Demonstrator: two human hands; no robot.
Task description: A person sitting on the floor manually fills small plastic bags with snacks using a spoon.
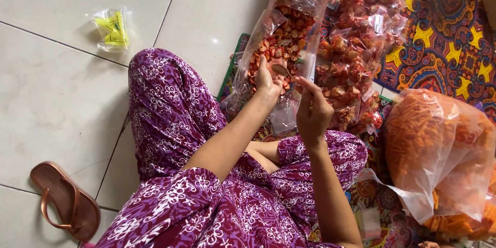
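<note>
Pale glossy floor tiles point(57, 98) fill the left of the room, and a patterned mat point(454, 36) in red, blue and yellow covers the floor on the right. Nearest, a brown sandal point(64, 201) lies on the tiles beside the person's knee, and the purple flowered dress point(170, 124) spreads over both legs. On the near right sits a big clear bag of orange stick snacks point(439, 155), bulging and knotted at its low end. Further left, well apart from everything, a small clear packet with yellow contents point(112, 30) rests on the tiles.

The left hand point(267, 80) is curled, its fingers closed on the edge of the large clear plastic bag point(289, 26) and pressed against its front. The right hand point(312, 108) is half closed just beside it, thumb and forefinger pinching the bag's other lip; exactly how tight, I cannot tell.

The bag stands in front of the knees, leaning away, and is partly filled with red and orange round snack pieces. Behind and to its right, a heap of small packed bags point(361, 41) of the same snack is piled on the mat.
</note>
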